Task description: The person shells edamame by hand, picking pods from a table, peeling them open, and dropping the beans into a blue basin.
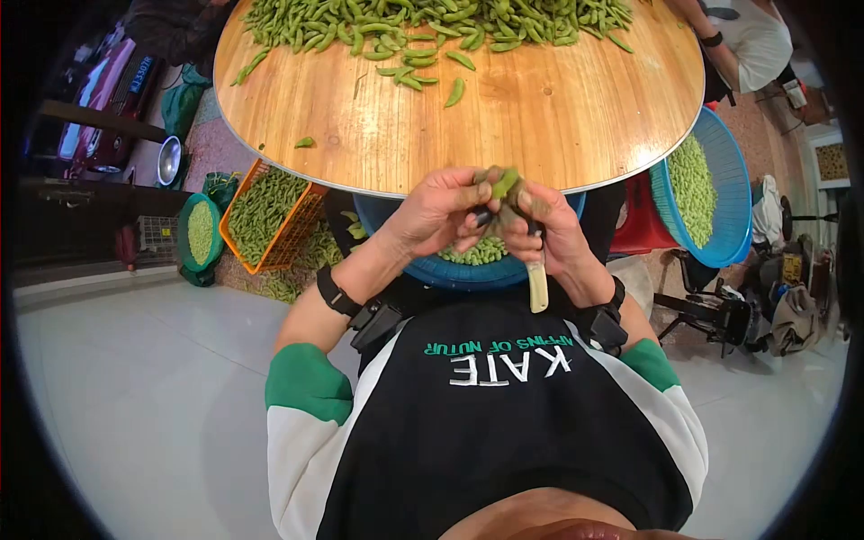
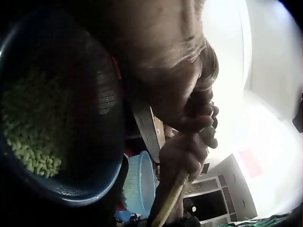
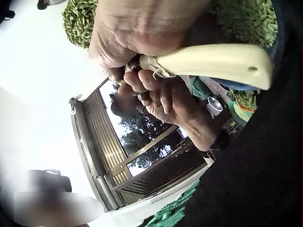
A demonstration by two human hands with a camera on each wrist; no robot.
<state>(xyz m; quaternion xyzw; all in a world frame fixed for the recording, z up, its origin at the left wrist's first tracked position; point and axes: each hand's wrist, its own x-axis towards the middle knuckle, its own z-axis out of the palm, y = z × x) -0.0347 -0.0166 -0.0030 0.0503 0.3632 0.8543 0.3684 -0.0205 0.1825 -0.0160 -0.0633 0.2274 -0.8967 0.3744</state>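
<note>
My left hand (image 1: 439, 214) and right hand (image 1: 551, 225) meet at the table's near edge, above a blue basket (image 1: 425, 270). Between their fingertips is a green bean pod (image 1: 506, 183), pinched by my left thumb and fingers. My right hand grips a knife by its cream handle (image 1: 537, 288), which points down toward my body; the blade is hidden by the fingers. In the right wrist view the handle (image 3: 213, 64) shows a hole near its end. Shelled green beans (image 1: 474, 252) lie in the basket below.
A heap of bean pods (image 1: 432, 22) covers the far part of the round wooden table (image 1: 378, 135). Right stands another blue basket (image 1: 733, 198) of shelled beans; left, an orange crate (image 1: 281, 232) of pods and a green basket (image 1: 216, 247). Another person's arm (image 1: 715, 45) shows at far right.
</note>
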